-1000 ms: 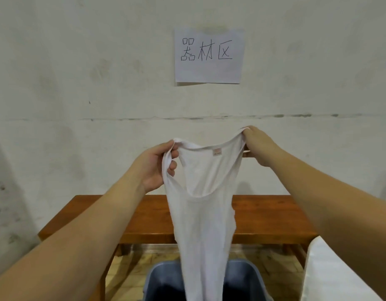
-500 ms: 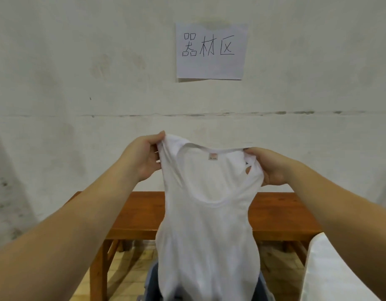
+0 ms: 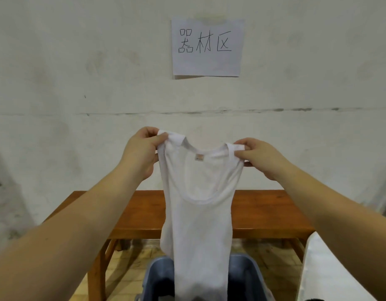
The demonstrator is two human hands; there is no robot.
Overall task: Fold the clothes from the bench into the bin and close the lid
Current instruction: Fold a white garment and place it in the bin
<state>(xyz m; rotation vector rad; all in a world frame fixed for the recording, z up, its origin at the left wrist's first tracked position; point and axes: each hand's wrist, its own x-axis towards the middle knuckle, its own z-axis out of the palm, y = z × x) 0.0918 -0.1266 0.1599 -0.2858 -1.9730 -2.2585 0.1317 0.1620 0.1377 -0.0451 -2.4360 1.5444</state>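
bare storeroom: stained wall point(image 3: 57, 83), handwritten paper sign point(image 3: 207, 47), wooden bench point(image 3: 270, 211)

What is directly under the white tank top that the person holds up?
The grey-blue bin stands open on the floor under the white tank top, held by left hand and right hand. The hanging hem covers the bin's middle, so its contents cannot be seen.

A white tank top point(image 3: 196, 205) hangs upright, its shoulder straps pinched by the left hand point(image 3: 142, 153) and the right hand point(image 3: 259, 157). Its hem drops into the grey bin point(image 3: 246, 276), in front of the wooden bench point(image 3: 272, 211). A paper sign point(image 3: 206, 47) is stuck on the wall point(image 3: 79, 83).
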